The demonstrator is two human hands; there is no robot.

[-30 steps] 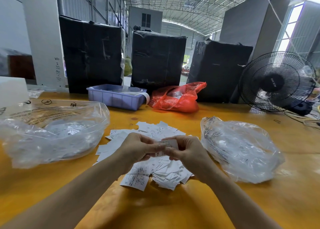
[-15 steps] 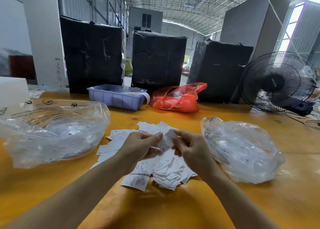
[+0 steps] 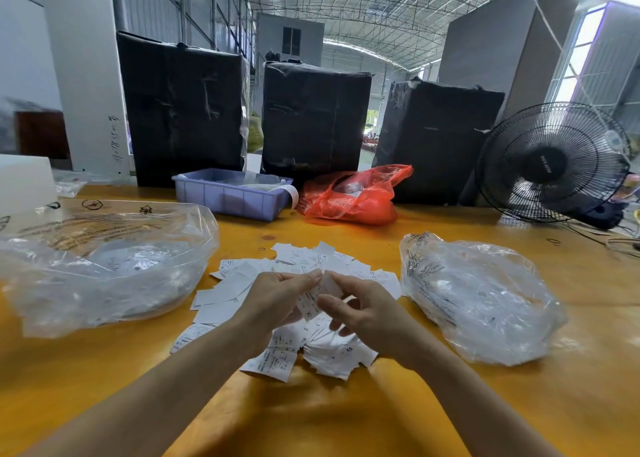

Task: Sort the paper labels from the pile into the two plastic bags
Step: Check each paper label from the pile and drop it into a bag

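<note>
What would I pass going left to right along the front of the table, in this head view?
Big clear bag → pile of paper labels, with both hands over it → smaller clear bag.

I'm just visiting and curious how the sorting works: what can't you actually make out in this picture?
Head view only:
- Small white paper label pinched between left hand and right hand: print too small to read, fingers partly cover it.
- Large clear plastic bag on the left: contents blurred by glare and crinkles, left edge cut off.
- Smaller clear plastic bag on the right: contents equally unclear.
- Pile of white paper labels: middle hidden by the hands.
</note>
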